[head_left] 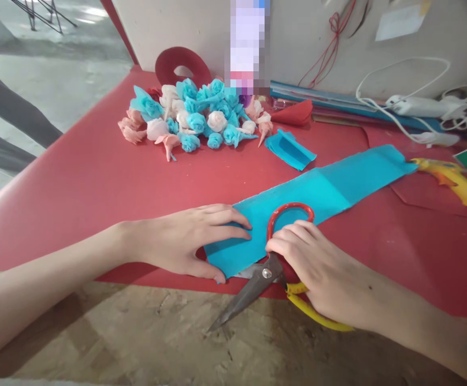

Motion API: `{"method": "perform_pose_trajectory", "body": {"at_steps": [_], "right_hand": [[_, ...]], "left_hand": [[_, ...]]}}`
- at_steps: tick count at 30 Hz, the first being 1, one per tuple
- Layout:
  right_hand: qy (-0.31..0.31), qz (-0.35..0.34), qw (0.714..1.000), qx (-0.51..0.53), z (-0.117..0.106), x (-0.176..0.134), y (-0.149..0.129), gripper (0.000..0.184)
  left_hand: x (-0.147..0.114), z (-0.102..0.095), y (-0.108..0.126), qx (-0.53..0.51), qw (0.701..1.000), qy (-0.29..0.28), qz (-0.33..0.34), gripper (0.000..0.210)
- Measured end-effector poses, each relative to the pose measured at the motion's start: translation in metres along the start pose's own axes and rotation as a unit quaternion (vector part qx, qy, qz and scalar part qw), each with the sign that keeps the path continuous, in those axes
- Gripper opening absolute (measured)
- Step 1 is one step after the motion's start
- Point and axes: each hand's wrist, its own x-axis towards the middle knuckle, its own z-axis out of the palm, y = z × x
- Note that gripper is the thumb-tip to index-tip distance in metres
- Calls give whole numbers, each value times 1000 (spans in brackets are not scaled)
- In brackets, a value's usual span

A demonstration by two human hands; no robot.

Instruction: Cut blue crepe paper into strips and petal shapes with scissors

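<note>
A long strip of blue crepe paper (317,187), with a fold line across it, runs diagonally over the red tabletop. My left hand (188,236) lies on its near end, fingers stretched out and thumb at the near corner. In my right hand (305,257) is a pair of scissors (243,295) with one red and one yellow handle. Its blades point down and left, past the table's near edge, and are apart from my left fingers. A smaller folded piece of blue paper (289,150) sits beyond the strip.
Paper roses (195,123) in blue, white and pink are heaped at the back. Behind them is a red tape roll (164,64). A yellow glue gun (454,179) lies at the strip's far end. White cables and a power strip (422,107) are at the back right.
</note>
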Motion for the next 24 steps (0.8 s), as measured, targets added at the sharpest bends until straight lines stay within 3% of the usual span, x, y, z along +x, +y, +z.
{"method": "perform_pose_trajectory", "body": {"at_steps": [8, 15, 24], "right_hand": [[-15, -4, 1000, -10, 2, -4, 0, 46], [-15, 1, 1000, -18, 3, -9, 0, 44], [-23, 6, 1000, -3, -2, -15, -4, 46]], "left_hand": [[0, 1, -1, 3, 1000, -1, 7, 56], [-1, 1, -1, 27, 999, -18, 18, 40], [-1, 2, -2, 47, 998, -19, 26, 40]]}}
